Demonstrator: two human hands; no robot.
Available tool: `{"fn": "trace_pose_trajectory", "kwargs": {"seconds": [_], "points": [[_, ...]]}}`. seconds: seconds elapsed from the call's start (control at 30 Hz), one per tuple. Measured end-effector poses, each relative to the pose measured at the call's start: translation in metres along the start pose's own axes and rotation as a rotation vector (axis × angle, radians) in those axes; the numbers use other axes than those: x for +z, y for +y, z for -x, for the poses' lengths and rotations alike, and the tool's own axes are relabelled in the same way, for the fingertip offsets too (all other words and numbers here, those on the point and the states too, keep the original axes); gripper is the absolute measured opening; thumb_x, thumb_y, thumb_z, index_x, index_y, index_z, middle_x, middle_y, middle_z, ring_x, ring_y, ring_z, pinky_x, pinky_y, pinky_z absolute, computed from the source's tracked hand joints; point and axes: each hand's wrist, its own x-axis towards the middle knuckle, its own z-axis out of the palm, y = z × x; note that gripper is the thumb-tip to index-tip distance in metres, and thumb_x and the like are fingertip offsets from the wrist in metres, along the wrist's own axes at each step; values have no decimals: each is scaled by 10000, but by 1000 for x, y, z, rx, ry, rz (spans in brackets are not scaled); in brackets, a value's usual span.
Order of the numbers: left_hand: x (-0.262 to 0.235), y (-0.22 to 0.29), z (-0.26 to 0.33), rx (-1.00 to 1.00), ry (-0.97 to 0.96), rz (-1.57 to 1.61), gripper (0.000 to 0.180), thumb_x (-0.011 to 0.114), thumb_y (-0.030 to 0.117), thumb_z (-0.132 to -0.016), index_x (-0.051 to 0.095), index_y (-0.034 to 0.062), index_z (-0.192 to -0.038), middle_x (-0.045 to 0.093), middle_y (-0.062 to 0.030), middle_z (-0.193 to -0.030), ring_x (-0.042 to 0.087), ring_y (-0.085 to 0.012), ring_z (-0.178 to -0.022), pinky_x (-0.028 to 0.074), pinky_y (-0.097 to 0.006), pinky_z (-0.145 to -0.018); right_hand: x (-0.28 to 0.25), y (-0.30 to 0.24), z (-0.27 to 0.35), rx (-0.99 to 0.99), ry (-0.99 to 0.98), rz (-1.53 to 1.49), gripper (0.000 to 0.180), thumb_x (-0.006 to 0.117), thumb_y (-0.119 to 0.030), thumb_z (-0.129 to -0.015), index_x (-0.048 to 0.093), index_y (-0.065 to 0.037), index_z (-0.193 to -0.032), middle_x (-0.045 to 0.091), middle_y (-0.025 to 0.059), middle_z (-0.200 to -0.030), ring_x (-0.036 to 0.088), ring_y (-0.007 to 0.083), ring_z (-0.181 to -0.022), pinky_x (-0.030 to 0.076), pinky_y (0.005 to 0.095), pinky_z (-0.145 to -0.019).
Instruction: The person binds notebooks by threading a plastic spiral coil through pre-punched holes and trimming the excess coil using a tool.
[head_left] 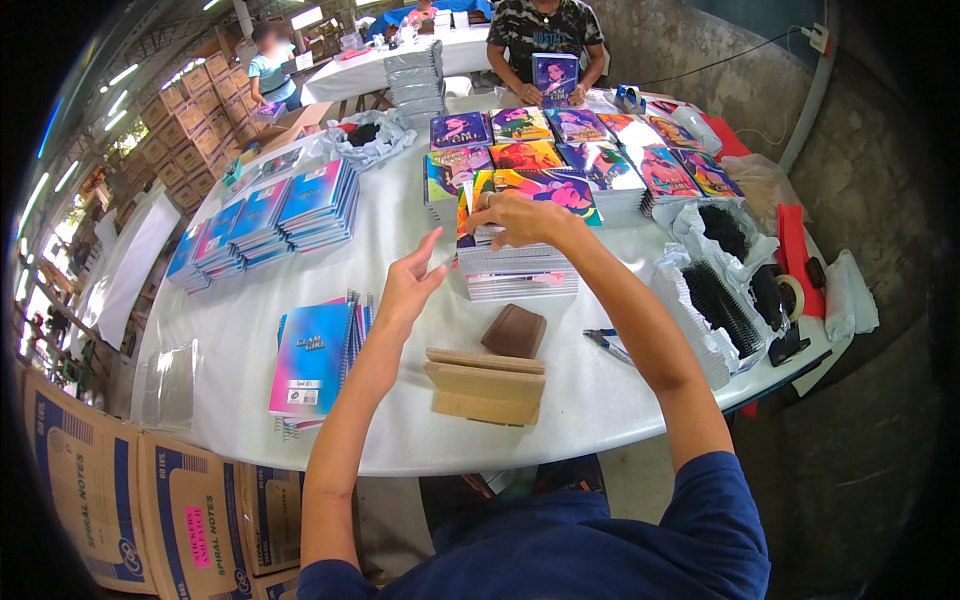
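My right hand (525, 219) is at the tall stack of notebooks (520, 272) in the middle of the table. Its fingers are bent round the left part of a colourful illustrated notebook (545, 188) on top; the palm side is hidden. Just left of that stack, my left hand (408, 288) hovers with thumb and fingers apart, holding nothing. Nearer me lie a brown wedge-shaped block (514, 331) and a folded cardboard piece (485, 388). A small pile of blue and pink spiral notebooks (312, 360) is left of my left forearm.
More blue notebook stacks (318, 195) line the left side, and illustrated stacks (525, 155) the far middle. At right are pliers (608, 343), black spiral coils (722, 310) in wrapping and a tape roll (790, 297). A co-worker holds a notebook (555, 78) opposite. Cartons (200, 510) stand lower left.
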Motion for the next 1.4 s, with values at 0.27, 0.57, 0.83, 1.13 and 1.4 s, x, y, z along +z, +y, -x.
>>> {"fn": "trace_pose_trajectory", "kwargs": {"seconds": [0.27,0.57,0.83,1.13,1.4], "points": [[5,9,-2,-36,-16,112,584,618,191,-937,392,62,-1460,413,-136,-1483,382,-322,-1373,338,-397,-1103,-4,4,-3,-25,20,-59,380,690,-86,-824,613,-125,-1193,621,164,-1075,588,345,-1036,450,439,-913],[32,10,-92,-388,-217,1027,612,549,358,-975,347,-48,-1387,503,-260,-1295,527,-367,-1224,463,-468,-1030,15,5,17,-32,685,-189,222,543,-87,-900,565,-34,-1115,635,253,-934,622,413,-882,487,448,-761],[39,-5,-111,-318,-244,641,360,600,180,-943,525,20,-1257,639,-126,-1128,659,-258,-1012,557,-435,-888,30,6,56,27,833,-173,375,728,-133,-827,614,-55,-1175,609,148,-1222,584,318,-1128,469,391,-938],[17,64,-33,68,-396,297,429,609,175,-953,524,48,-1354,674,-6,-1005,605,-66,-797,505,-230,-630,35,3,134,360,886,-1222,728,854,-204,-725,490,-13,-1325,622,120,-1187,539,191,-1117,421,353,-935],[13,69,29,206,-288,180,486,703,168,-892,554,-20,-1314,668,-34,-1061,556,-59,-902,461,-209,-747,47,-80,185,486,959,-1033,191,787,-73,-771,733,4,-937,730,55,-917,643,117,-809,504,261,-742]]}}
